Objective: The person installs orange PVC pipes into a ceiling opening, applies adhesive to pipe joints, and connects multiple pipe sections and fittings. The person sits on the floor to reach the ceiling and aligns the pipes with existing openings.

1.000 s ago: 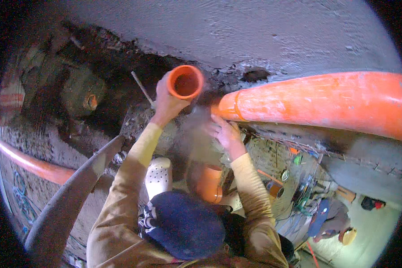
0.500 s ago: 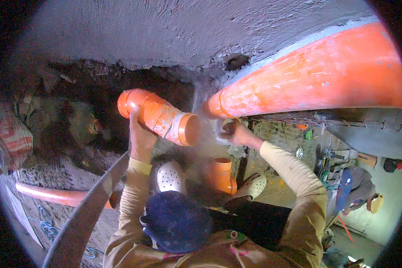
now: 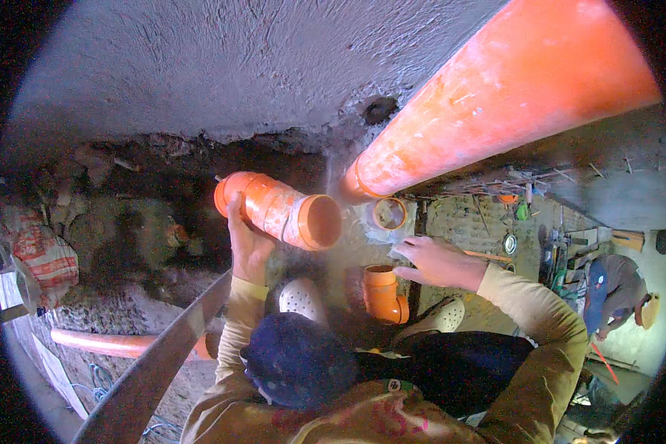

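My left hand (image 3: 249, 248) is wrapped round an orange pipe fitting (image 3: 274, 209), holding it tilted with its round opening toward the lower right. Grey-white smears mark the fitting's middle. My right hand (image 3: 444, 263) has its fingers stretched out, just below an upturned orange-rimmed pipe opening (image 3: 389, 214). A pale, film-like patch (image 3: 381, 235) surrounds that opening and shows by the fingertips; no held thing can be made out. Below my right hand, a second orange fitting (image 3: 382, 292) with a side branch stands between a pair of pale clogs (image 3: 301, 300).
A large orange pipe (image 3: 488, 103) slants down along the grey plastered wall (image 3: 222, 66). Broken dark ground lies left, with a red-striped sack (image 3: 44, 255) and another orange pipe (image 3: 126, 344). A grey strap (image 3: 155, 362) crosses lower left. Another person (image 3: 618, 292) bends down far right.
My right hand has moved down and right, off the pipe opening, and its fingers have straightened. The fitting in my left hand sits slightly further right and lower. The view has shifted.
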Tool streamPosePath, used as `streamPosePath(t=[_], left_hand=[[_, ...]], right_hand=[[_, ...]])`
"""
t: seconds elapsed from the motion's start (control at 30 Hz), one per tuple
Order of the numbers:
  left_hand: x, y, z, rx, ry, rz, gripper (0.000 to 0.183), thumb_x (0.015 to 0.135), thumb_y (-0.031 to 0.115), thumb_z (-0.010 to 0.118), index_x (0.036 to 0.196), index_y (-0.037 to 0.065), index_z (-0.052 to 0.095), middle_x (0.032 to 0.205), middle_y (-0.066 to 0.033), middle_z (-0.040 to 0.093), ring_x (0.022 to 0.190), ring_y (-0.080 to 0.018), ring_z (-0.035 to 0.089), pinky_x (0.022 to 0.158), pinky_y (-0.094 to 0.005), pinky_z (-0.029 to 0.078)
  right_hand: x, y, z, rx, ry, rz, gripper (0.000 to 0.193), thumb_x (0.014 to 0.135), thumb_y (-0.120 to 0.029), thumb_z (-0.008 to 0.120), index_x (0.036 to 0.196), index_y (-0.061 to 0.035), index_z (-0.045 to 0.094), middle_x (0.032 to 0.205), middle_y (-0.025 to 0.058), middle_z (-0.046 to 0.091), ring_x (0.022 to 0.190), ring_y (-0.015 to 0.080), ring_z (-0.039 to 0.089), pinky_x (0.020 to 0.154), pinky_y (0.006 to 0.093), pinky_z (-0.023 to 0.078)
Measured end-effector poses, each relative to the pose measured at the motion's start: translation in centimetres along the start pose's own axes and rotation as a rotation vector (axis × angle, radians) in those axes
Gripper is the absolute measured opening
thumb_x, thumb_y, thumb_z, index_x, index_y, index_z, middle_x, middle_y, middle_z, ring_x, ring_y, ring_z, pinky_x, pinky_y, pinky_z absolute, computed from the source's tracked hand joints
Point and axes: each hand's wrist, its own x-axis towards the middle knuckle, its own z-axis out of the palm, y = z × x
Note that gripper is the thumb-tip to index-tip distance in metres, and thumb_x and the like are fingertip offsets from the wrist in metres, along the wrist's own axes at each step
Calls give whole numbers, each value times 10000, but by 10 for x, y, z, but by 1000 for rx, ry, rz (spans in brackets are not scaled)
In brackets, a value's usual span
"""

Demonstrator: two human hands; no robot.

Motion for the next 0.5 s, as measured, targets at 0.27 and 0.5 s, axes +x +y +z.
streamPosePath(t=[0.27,0.5], left_hand=[[25,-12,-55,968,-57,553,648,872,346,774,1366,25,505,1320,-146,605,1223,-279,590,1089,-451,455],[-19,-36,-35,1064,83,641,700,838,123,825,1415,31,440,1352,-138,564,1190,-259,584,1030,-448,496]], right_hand=[[-43,55,20,71,16,224,544,968,-430,620,1336,-32,576,1305,235,615,1190,435,586,1025,517,482],[-76,160,155,351,253,277,439,959,-409,597,1236,-72,647,1159,219,671,1071,425,634,946,507,513]])
